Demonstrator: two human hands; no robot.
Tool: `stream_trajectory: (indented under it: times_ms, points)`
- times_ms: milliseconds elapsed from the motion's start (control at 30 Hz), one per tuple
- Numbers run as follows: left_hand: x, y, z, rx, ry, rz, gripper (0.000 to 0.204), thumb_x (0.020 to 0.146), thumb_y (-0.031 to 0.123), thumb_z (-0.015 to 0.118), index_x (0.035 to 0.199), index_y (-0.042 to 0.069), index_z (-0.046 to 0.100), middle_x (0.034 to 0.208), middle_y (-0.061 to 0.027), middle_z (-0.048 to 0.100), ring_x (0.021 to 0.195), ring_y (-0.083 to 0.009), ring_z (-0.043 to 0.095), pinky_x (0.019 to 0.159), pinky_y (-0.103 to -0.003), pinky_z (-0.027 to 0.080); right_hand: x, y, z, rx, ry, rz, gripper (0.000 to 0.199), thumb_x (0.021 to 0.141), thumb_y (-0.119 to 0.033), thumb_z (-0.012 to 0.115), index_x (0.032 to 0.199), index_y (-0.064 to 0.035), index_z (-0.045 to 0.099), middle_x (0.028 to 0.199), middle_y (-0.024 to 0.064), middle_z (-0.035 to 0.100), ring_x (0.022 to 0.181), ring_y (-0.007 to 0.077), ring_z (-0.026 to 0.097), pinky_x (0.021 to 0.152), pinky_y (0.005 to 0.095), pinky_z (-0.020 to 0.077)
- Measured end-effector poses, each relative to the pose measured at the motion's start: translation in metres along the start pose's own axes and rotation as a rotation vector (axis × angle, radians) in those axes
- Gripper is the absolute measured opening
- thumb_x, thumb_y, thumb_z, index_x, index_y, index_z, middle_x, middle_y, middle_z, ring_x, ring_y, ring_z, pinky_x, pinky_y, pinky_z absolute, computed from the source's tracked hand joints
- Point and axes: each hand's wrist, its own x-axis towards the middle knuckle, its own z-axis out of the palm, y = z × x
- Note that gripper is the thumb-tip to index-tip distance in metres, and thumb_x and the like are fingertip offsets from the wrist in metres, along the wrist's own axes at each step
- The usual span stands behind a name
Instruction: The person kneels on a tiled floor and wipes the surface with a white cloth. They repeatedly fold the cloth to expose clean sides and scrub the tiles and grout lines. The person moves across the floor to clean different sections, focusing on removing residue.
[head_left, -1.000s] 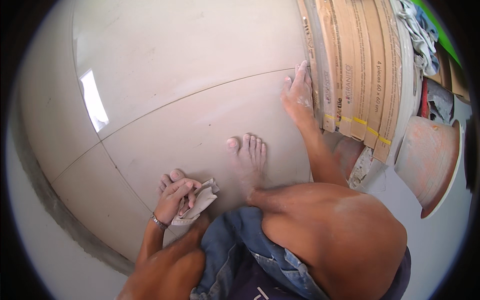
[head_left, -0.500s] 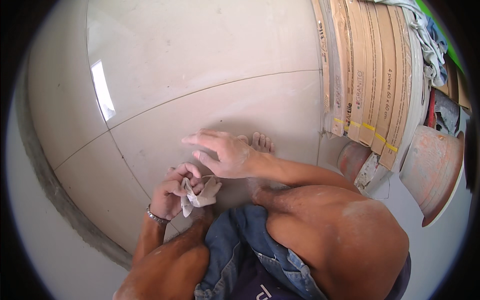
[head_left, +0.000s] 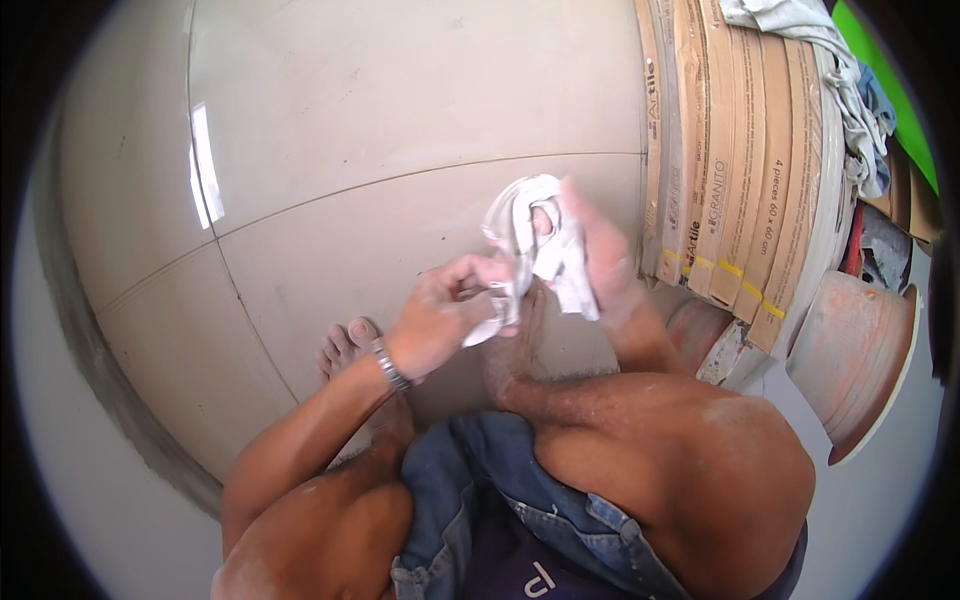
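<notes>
A crumpled white cloth (head_left: 525,215) is stretched between my two hands, above the tiled floor and in front of my bent knees. My left hand (head_left: 425,325), with a metal watch band at the wrist, pinches its lower left end between thumb and fingers. The upper and right part of the cloth is gripped by my right hand (head_left: 608,262), which is blurred by motion. Some of the right fingers are hidden behind the folds, and a loose flap hangs beside that palm. Pale dust coats both hands.
Large beige floor tiles (head_left: 400,90) with thin joints spread ahead. Cardboard tile boxes (head_left: 785,190) stand on edge at the right, with rags (head_left: 800,25) draped over them. A stained bucket (head_left: 850,350) lies nearer me at the right. My left foot (head_left: 350,345) rests on the tiles.
My left hand has moved right and forward with the cloth. My right hand, empty before, has swung to the right and now grips the cloth too, which is more spread out.
</notes>
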Motion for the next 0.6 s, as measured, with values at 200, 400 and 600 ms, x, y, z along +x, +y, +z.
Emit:
stream_trajectory:
  times_ms: [200, 400, 600]
  points:
    - [0.020, -0.020, 0.002, 0.333, 0.075, -0.076, 0.019, 0.101, 0.017, 0.065, 0.116, 0.004, 0.067, 0.106, -0.0021, 0.067, 0.091, -0.0097, 0.064, 0.078, -0.028, 0.055, 0.014, -0.068, -0.023, -1.186, 0.428, -0.216, 0.047, 0.105, -0.043, 0.053, 0.110, 0.0021, 0.062, 0.086, 0.0072, 0.058, 0.077, 0.0151, 0.054, 0.074, 0.0278, 0.0453]
    - [-0.004, -0.028, -0.028, 0.238, 0.248, -0.155, 0.021, 0.101, 0.021, 0.062, 0.114, 0.005, 0.069, 0.100, -0.0010, 0.069, 0.084, -0.0083, 0.063, 0.074, -0.026, 0.053, 0.071, -0.132, -0.041, -1.516, 0.315, -0.466, 0.031, 0.104, -0.030, 0.054, 0.111, -0.0008, 0.063, 0.088, 0.0060, 0.057, 0.088, 0.0161, 0.055, 0.084, 0.0339, 0.0458]
    - [-0.017, -0.020, -0.034, 0.131, 0.308, -0.139, 0.020, 0.103, 0.023, 0.062, 0.112, 0.006, 0.068, 0.099, -0.0003, 0.068, 0.086, -0.0090, 0.063, 0.074, -0.026, 0.053, 0.097, -0.178, -0.053, -1.590, 0.302, -0.051, 0.033, 0.106, -0.026, 0.051, 0.121, -0.0015, 0.068, 0.108, 0.0078, 0.066, 0.101, 0.0165, 0.059, 0.090, 0.0335, 0.0475]
